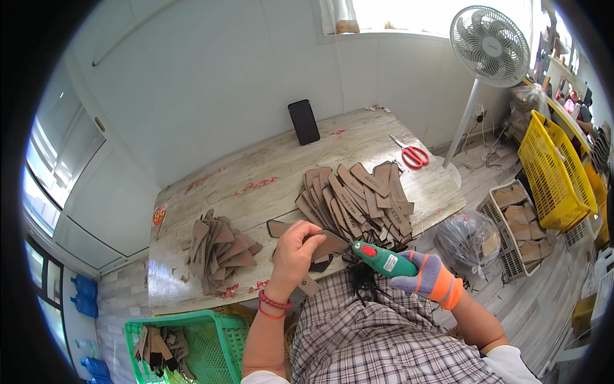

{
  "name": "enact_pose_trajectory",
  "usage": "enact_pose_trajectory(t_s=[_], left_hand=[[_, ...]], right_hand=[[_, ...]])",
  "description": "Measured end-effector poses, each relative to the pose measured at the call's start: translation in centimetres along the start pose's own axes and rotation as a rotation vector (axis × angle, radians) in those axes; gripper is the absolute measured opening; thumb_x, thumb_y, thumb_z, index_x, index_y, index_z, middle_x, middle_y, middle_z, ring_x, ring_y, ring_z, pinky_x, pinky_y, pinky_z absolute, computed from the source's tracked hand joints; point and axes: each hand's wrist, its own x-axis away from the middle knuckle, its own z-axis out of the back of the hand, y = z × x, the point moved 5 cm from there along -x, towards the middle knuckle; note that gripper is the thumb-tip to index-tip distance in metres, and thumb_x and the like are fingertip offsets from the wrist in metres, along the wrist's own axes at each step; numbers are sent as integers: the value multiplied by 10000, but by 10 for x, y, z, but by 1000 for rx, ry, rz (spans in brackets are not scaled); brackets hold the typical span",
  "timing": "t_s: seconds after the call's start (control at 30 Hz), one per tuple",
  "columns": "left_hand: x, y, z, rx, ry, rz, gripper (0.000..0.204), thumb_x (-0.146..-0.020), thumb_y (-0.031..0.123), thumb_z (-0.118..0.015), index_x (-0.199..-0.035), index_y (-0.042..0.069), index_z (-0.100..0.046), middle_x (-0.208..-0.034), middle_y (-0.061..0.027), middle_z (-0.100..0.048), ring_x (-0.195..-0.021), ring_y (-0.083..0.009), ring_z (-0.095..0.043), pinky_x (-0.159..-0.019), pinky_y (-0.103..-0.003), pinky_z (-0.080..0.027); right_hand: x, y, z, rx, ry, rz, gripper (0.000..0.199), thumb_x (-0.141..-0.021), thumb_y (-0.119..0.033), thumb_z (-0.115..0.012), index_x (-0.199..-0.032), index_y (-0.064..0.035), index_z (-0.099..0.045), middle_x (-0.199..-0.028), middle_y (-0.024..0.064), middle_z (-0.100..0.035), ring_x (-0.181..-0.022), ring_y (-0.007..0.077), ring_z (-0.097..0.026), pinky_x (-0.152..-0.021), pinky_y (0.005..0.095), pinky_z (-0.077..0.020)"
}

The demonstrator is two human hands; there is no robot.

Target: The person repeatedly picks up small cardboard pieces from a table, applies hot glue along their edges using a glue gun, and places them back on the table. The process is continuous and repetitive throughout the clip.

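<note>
My bare left hand, with red bracelets at the wrist, pinches a flat brown piece over the table's front edge. A grey-and-orange glove covers my right hand, which is wrapped round a green cordless hand tool with a red button. The tool's tip meets the right end of the brown piece; its cutting end is too small to make out. Black strips hang below it over my checked apron. Loose brown pieces lie under and beside my left hand.
Brown pieces form a large pile and a smaller left pile on the wooden table. Red-handled scissors and a propped phone stand farther back. Around it are a green basket, plastic bag, yellow crate and fan.
</note>
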Motion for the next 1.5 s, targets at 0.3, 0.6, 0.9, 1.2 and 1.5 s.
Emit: enact_pose_trajectory(t_s=[0.3, 0.6, 0.9, 1.2, 1.5], left_hand=[[1, 8, -12, -29, -143, 62, 125, -819, 79, -655, -831, -36, -608, -750, -33, -536, -662, -105, -475, -602, -259, -388], [-3, -14, -30, 28, -200, 171, 135, -808, 94, -662, -806, -32, -615, -752, -37, -570, -674, -102, -521, -601, -270, -418], [-30, -67, 36, 452, 679, 145, 43, -860, 61, -602, -870, 20, -596, -788, -47, -630, -711, -123, -581, -658, -265, -469], [47, -103, -84, 1688, 68, 794, 150, -820, -9, -593, -967, 5, -617, -866, -134, -636, -806, -257, -611, -726, -397, -505], [38, -52, -75, 1259, 258, 368, 113, -881, 27, -643, -992, 11, -631, -940, -69, -672, -813, -192, -642, -713, -303, -528]], right_hand=[[-3, 5, -1, 0, -36, 39, 547, -771, -214, -806, -1223, 7, -591, -841, 9, -667, -653, 32, -569, -589, 195, -471], [-12, 9, -6, -134, -16, -84, 565, -764, -316, -812, -1189, -14, -596, -782, 41, -667, -613, 51, -587, -559, 207, -479], [1, 21, 4, -264, 110, -65, 523, -775, -273, -813, -1147, 16, -584, -742, 11, -634, -577, 54, -552, -519, 214, -457], [0, 30, -7, -126, 102, -37, 413, -828, -170, -754, -1150, 20, -577, -777, 27, -634, -586, 76, -576, -548, 219, -460], [8, 30, -19, -201, 124, -68, 535, -760, -306, -829, -1145, -15, -598, -758, 0, -629, -612, 40, -543, -554, 211, -455]])
